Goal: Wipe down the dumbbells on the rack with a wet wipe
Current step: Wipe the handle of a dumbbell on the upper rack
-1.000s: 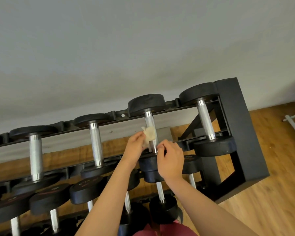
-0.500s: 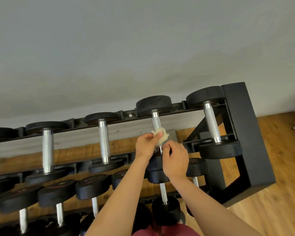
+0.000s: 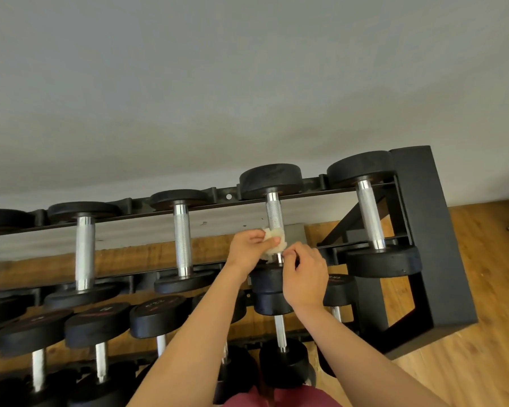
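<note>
Item: black steel two-tier rack (image 3: 423, 230), standing on a wooden plank floor (image 3: 488, 289) against a grey wall (image 3: 247, 83).

Contents: black round-headed dumbbells with knurled chrome handles, laid in rows on both tiers.

Dumbbell (image 3: 274, 214) under attention: upper tier, second from the right end.

Crumpled white wet wipe (image 3: 274, 243): wrapped against the lower end of that handle, just above the near head.

Left hand (image 3: 247, 251): fingers and thumb curled round the wipe, pressing it to the handle.

Right hand (image 3: 304, 280): fingers curled, tips at the wipe's right edge beside the handle; whether they pinch wipe or handle cannot be told.
</note>
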The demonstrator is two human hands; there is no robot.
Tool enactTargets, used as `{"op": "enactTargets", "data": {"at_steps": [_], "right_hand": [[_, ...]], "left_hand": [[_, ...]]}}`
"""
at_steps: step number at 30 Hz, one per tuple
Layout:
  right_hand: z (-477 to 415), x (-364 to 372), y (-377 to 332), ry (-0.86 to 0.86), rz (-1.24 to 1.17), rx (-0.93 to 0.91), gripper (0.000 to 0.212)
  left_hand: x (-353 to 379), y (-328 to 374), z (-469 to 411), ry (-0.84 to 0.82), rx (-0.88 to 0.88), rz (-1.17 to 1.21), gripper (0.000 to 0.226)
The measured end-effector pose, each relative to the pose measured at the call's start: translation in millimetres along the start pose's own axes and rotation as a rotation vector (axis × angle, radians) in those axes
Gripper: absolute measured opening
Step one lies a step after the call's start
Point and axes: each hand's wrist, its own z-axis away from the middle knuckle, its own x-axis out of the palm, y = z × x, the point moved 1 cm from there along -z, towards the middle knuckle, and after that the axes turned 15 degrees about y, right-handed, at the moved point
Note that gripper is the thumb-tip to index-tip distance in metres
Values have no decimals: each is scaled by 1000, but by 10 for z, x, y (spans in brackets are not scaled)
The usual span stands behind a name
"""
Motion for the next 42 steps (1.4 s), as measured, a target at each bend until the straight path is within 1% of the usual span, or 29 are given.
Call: {"op": "enactTargets", "data": {"at_steps": [3, 4, 5, 6, 8, 9, 11, 13, 14, 16, 19, 20, 23, 25, 27, 28, 29, 31, 35, 37, 39, 41, 42], "right_hand": [[-1, -5, 2, 4, -1, 3, 36], [-5, -3, 2, 3, 0, 2, 36], [-3, -2, 1, 1, 1, 3, 36], [0, -2, -2, 3, 1, 4, 36], [3, -18, -14, 10, -3, 3, 35], [1, -25, -19, 15, -9, 2, 35], [-2, -30, -23, 25, -34, 14, 35], [-6, -27, -26, 35, -65, 49, 32], [-7, -20, -26, 39, -79, 75, 29], [-1, -15, -13, 43, -100, 133, 21], [-2, -38, 1, 38, -122, 189, 18], [-6, -42, 5, 31, -128, 208, 18], [-11, -41, 15, 8, -144, 249, 16], [-11, -44, 16, 1, -143, 251, 18], [-7, -44, 24, -1, -144, 251, 18], [-4, -40, 28, -2, -144, 252, 18], [-5, -37, 29, -2, -144, 254, 18], [-9, -31, 29, 4, -147, 252, 20], [-15, -43, 8, 26, -162, 230, 25], [-10, -52, -1, 33, -176, 223, 27], [-12, -61, -21, 40, -184, 219, 28], [-19, -69, -30, 45, -182, 216, 29], [-25, -69, -35, 41, -181, 218, 28]], "left_hand": [[-60, -61, -7, 59, 28, -28, 12], [-65, -75, 6, 55, 22, -35, 10], [-60, -83, 18, 27, 15, -35, 7], [-45, -80, 34, -8, 14, -61, 9], [-12, -60, 58, -46, 37, -116, 19], [-12, -42, 66, -39, 43, -120, 17], [-46, -48, 58, -19, 40, -121, 6], [-95, -80, 46, -4, 62, -142, 18], [-104, -96, 44, -17, 61, -148, 19], [-84, -108, 40, -84, 69, -185, 12], [-48, -68, -1, -113, 92, -289, 27], [-60, -55, -21, -113, 96, -309, 28], [-138, 2, -53, -152, 134, -357, 12], [-144, 24, -66, -206, 148, -399, 8], [-108, 55, -48, -247, 150, -431, 19], [-88, 54, -38, -240, 140, -423, 23], [-78, 45, -31, -219, 125, -409, 22], [-83, 26, -8, -174, 128, -383, 13], [-121, 1, 28, -107, 148, -387, 24], [-131, -4, 43, -85, 149, -375, 22], [-118, -6, 59, -85, 140, -366, 14], [-64, 15, 88, -96, 132, -388, 18], [-29, 40, 116, -85, 133, -409, 17]]}}
